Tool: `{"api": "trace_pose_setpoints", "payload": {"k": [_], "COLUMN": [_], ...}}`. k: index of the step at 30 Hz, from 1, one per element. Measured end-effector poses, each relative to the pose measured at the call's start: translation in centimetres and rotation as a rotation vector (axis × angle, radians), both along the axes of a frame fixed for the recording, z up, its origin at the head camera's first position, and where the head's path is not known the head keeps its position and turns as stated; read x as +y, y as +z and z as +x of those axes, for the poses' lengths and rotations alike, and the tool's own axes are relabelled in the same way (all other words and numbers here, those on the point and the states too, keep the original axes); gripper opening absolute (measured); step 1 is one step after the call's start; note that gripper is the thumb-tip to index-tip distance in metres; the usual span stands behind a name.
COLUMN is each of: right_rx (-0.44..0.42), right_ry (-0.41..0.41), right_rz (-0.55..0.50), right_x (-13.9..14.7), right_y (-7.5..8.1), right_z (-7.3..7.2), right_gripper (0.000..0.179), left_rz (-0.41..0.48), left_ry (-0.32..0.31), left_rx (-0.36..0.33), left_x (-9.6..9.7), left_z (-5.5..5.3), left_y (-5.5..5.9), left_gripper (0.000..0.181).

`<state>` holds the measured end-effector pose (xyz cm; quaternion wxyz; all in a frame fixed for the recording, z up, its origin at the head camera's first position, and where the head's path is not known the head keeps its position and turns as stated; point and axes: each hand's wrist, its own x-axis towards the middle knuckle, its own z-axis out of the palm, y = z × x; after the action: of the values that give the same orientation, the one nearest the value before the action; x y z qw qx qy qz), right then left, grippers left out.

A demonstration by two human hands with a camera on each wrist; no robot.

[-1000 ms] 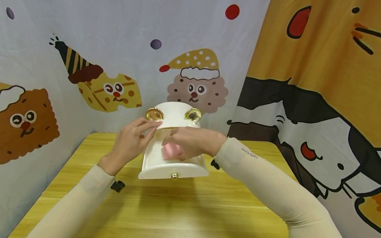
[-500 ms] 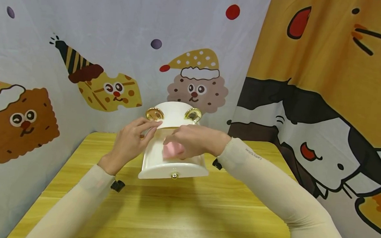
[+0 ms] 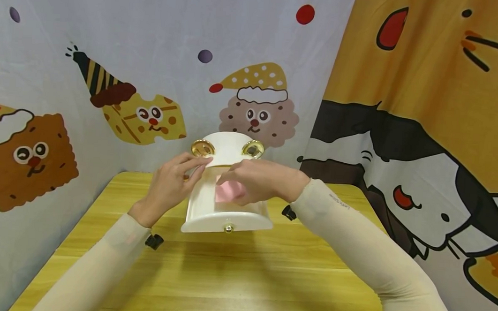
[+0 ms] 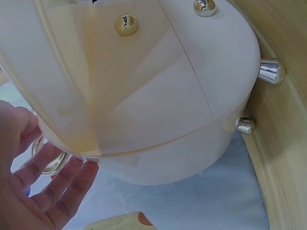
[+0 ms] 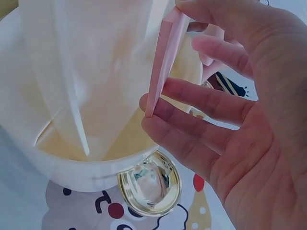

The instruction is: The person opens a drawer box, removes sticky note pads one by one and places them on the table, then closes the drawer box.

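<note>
A rounded white drawer box [image 3: 228, 147] with gold ear-like rings stands on the table, its top drawer [image 3: 202, 190] pulled out toward me. My right hand [image 3: 269, 180] is over the drawer, pinching a thin, square pink pad [image 3: 229, 190]. In the right wrist view, thumb and fingers hold the pink pad [image 5: 163, 62] by its edges, steeply tilted. My left hand [image 3: 169, 184] rests at the box's left side below the left gold ring [image 3: 203, 148]. The left wrist view shows its fairly straight fingers [image 4: 72, 191] touching the shell beside the drawer opening.
Gold knobs [image 4: 126, 25] sit on the drawer fronts, and metallic feet [image 4: 271, 72] support the box. The wooden table [image 3: 225, 276] extends in front. Cartoon-printed cloth [image 3: 162, 38] hangs behind and at the right.
My right hand has lifted slightly and moved back and to the right with the pink pad. The left hand and the drawer box have stayed in place.
</note>
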<state>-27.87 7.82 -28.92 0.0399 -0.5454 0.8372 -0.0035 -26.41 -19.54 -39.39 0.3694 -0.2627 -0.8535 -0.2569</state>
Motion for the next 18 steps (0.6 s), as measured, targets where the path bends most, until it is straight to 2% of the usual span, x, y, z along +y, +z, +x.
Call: {"api": "trace_pose_setpoints", "payload": {"k": [9, 18], "right_rx": [0.003, 0.045], "right_ry": [-0.032, -0.03], "right_rz": [-0.006, -0.075], "right_x": [0.8, 2.0], "right_y": [0.0, 0.1], "right_z": [0.3, 0.8], "right_gripper": [0.055, 0.055], "left_rz": [-0.005, -0.003], "left_ry": [0.003, 0.002], "left_rx": [-0.005, -0.008], "left_x": [0.0, 0.0], "left_z": [0.0, 0.0], "left_y": [0.0, -0.1], "left_gripper": [0.029, 0.028]}}
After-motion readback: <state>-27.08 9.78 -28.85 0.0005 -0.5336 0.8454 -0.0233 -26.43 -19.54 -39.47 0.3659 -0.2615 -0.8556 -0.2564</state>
